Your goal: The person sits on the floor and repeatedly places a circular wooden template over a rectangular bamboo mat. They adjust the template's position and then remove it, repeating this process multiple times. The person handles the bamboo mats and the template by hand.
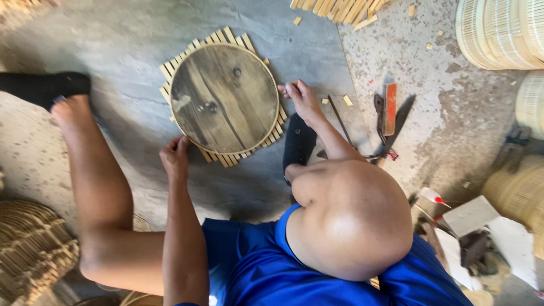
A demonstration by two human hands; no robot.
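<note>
A round, dark wooden disc lies on a mat of bamboo slats spread on the grey floor. My left hand rests at the disc's lower left, fingers bent against the ends of the slats. My right hand is at the disc's right rim with fingertips pinched together against the edge. Whether they grip something small I cannot make out. My bare knee and left leg frame the work.
A knife and a red-handled tool lie to the right on rough concrete. A black sandal sits under my right forearm, another by my left foot. Bamboo steamer rings stand top right, a woven basket lower left, loose slats at the top.
</note>
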